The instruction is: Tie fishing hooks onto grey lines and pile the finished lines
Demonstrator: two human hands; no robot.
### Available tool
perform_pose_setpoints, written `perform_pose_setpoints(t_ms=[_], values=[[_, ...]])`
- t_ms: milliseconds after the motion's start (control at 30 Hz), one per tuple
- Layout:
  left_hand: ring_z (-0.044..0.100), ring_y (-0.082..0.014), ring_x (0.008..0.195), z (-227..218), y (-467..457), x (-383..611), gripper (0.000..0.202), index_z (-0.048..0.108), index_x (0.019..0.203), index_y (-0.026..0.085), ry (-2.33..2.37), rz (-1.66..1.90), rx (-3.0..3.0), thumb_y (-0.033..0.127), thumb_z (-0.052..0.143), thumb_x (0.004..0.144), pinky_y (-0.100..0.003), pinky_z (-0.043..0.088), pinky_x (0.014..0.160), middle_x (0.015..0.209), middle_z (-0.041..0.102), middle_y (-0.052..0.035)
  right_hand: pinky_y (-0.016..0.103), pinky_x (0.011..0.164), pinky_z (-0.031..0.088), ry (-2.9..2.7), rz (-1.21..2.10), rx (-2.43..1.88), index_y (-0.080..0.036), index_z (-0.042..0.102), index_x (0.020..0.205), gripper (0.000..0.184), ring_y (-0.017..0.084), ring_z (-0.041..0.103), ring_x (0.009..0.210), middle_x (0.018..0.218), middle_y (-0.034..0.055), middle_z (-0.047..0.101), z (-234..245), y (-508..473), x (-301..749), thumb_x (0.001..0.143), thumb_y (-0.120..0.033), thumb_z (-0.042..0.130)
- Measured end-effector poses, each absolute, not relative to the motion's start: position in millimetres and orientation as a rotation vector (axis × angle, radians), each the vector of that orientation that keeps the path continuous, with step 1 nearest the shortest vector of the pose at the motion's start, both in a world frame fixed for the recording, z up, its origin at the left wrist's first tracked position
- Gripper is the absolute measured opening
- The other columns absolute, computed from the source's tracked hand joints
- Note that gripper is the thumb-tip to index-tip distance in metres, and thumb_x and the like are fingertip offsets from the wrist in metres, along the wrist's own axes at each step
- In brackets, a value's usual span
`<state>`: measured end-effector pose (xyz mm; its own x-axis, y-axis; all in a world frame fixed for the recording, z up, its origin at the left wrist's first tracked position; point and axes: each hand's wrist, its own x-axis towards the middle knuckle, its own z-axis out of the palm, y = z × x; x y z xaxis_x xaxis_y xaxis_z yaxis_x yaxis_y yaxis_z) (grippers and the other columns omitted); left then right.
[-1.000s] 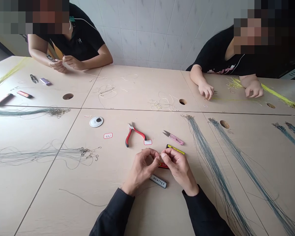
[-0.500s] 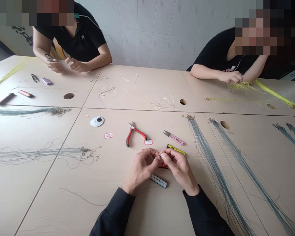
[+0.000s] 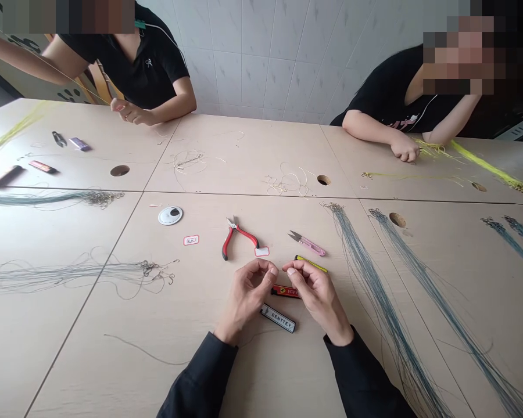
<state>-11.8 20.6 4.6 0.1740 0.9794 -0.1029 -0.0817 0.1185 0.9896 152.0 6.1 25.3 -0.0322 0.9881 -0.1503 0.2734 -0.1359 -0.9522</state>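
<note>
My left hand [image 3: 253, 290] and my right hand [image 3: 316, 293] are raised a little over the table, facing each other with a small gap between the fingertips. Each has thumb and forefinger pinched together; what lies in the pinches is too fine to make out. A thin line strand [image 3: 143, 351] lies on the table and runs under my left forearm. Below and between the hands lie a red lighter-shaped case [image 3: 285, 291] and a grey one marked BENTTEY [image 3: 278, 317]. A yellow one [image 3: 311, 263] is partly hidden behind my right hand.
Red-handled pliers [image 3: 239, 235], pink thread snips [image 3: 307, 242] and a white disc [image 3: 170, 215] lie beyond my hands. Bundles of blue-green line with hooks lie right [image 3: 375, 284] and left [image 3: 91, 270]. Two people sit opposite, one with an arm stretched out [image 3: 26, 58].
My hands have moved slightly apart, uncovering more of the red case. The person at left has swung one arm outward, drawing out a thin line. The person at right has lowered a hand.
</note>
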Motion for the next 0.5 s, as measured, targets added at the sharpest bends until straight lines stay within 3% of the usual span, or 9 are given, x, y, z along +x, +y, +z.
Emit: perform_pose_setpoints(t_ms=[133,267,500], values=[[0.057,-0.0129,0.081,4,22,-12,0.019,0.065,0.095,0.018,1.132,1.22,1.039,0.037,0.063,0.092,-0.024,0.046,0.077,0.092,0.065,-0.003,0.026,0.059,0.041,-1.544,0.945,-1.591,-0.018,0.066,0.1,0.023,0.014,0.05,0.061,0.072,0.0008,0.058,23,8,153,0.095,-0.037,0.054],[0.059,-0.0136,0.085,7,24,-11,0.022,0.065,0.104,0.02,1.19,1.333,0.973,0.036,0.066,0.09,-0.025,0.048,0.079,0.104,0.066,-0.0049,0.029,0.071,0.045,-1.839,0.636,-1.685,-0.02,0.068,0.101,0.015,0.018,0.062,0.078,0.088,0.0046,0.065,20,15,151,0.092,-0.024,0.057],[0.057,-0.012,0.077,5,26,-9,0.022,0.065,0.105,0.019,1.162,1.353,0.962,0.036,0.064,0.091,-0.024,0.049,0.073,0.1,0.065,-0.005,0.029,0.071,0.044,-2.069,0.574,-1.99,-0.021,0.068,0.088,0.009,0.02,0.065,0.089,0.093,0.0041,0.067,29,28,140,0.093,-0.021,0.06]])
